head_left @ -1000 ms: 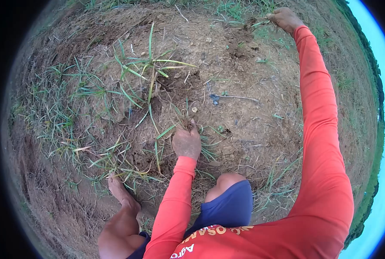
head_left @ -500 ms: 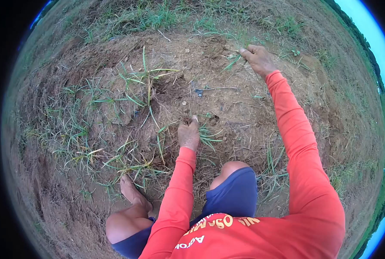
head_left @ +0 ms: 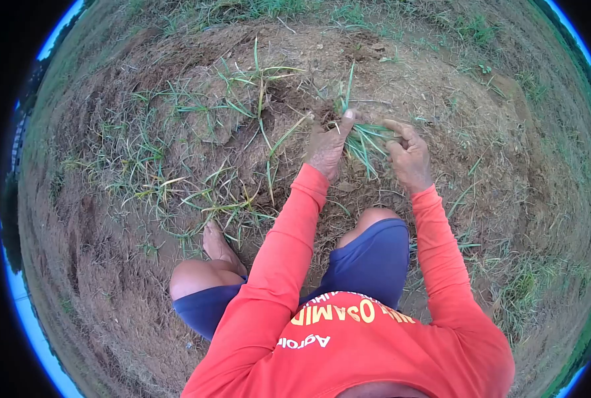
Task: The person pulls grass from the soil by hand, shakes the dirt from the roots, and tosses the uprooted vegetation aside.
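Our left hand [head_left: 328, 144] keeps a closed grip on a clump of grass [head_left: 363, 138], which lies between our two hands, over the soil [head_left: 418, 86]. Our right hand [head_left: 409, 159] is at the blades [head_left: 377, 132]; we cannot tell whether it pinches them. The clump looks light, its blades bendy and tearable, so low down seems the surest hold.

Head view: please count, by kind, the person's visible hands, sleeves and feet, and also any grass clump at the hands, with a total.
Bare left hand and bare right hand: 2
Long red fabric left sleeve and right sleeve: 2
Bare foot: 1
Green, long-bladed grass clump, overlapping blades counted together: 1
Total: 6
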Action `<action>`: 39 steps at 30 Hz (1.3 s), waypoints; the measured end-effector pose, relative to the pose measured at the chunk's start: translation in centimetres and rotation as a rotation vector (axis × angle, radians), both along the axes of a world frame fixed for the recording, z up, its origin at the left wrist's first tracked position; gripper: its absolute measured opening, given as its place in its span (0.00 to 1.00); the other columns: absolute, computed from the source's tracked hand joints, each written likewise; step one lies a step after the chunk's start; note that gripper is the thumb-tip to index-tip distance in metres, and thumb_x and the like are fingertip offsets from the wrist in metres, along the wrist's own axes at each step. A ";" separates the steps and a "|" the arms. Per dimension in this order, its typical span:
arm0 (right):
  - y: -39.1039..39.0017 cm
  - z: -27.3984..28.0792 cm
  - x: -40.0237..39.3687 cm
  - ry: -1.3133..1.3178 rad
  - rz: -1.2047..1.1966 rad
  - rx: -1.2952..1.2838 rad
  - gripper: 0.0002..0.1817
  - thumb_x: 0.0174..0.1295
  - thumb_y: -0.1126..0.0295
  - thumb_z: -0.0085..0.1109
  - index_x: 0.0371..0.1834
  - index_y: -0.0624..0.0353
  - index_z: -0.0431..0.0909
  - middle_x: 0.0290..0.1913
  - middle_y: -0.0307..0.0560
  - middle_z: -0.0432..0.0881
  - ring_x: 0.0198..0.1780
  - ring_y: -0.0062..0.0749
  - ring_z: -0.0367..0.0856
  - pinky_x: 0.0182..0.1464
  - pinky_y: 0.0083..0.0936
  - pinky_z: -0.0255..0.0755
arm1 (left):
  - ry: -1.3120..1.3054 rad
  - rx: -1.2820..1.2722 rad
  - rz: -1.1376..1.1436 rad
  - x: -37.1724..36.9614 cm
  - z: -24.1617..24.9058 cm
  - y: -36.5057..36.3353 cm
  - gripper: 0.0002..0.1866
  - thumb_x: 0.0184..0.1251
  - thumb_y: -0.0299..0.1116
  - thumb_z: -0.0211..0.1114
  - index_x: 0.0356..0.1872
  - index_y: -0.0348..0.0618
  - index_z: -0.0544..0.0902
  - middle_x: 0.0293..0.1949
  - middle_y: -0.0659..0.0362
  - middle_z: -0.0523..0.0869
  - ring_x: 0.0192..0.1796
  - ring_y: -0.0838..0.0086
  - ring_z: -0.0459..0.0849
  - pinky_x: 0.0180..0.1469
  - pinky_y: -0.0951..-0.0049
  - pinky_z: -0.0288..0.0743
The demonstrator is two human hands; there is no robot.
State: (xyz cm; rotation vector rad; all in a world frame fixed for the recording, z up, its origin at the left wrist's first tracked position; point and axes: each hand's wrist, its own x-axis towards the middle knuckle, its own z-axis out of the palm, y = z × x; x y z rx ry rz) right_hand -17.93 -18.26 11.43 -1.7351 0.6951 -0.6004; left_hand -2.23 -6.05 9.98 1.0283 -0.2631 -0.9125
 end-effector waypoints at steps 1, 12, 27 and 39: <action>-0.4 -0.4 -0.6 0.019 -0.056 -0.019 0.19 0.67 0.78 0.58 0.61 0.63 0.84 0.57 0.43 0.82 0.45 0.22 0.82 0.48 0.22 0.78 | -0.032 0.022 0.006 -0.1 0.6 0.6 0.25 0.70 0.52 0.75 0.54 0.40 0.88 0.54 0.56 0.88 0.57 0.71 0.85 0.67 0.64 0.74; 2.5 0.9 0.1 -0.010 0.213 -0.733 0.25 0.64 0.64 0.67 0.60 0.68 0.79 0.57 0.61 0.83 0.59 0.56 0.82 0.61 0.45 0.76 | 0.111 -0.067 -0.119 -2.8 -0.7 0.2 0.24 0.76 0.41 0.71 0.67 0.42 0.82 0.61 0.59 0.86 0.63 0.73 0.83 0.69 0.66 0.73; 2.9 -5.3 -7.9 0.287 -0.011 -0.370 0.15 0.55 0.78 0.60 0.47 0.66 0.73 0.45 0.63 0.81 0.53 0.62 0.80 0.55 0.53 0.73 | 0.117 0.441 -0.774 -7.2 -1.8 -0.6 0.29 0.78 0.45 0.68 0.73 0.46 0.74 0.68 0.55 0.79 0.60 0.68 0.86 0.56 0.63 0.86; 1.9 -0.1 -32.2 0.351 -0.591 -0.656 0.12 0.60 0.76 0.62 0.43 0.64 0.70 0.41 0.61 0.78 0.49 0.61 0.79 0.52 0.50 0.73 | -0.131 0.303 -0.744 -3.5 -1.8 -4.0 0.31 0.81 0.47 0.62 0.76 0.42 0.70 0.70 0.52 0.79 0.60 0.69 0.85 0.54 0.73 0.84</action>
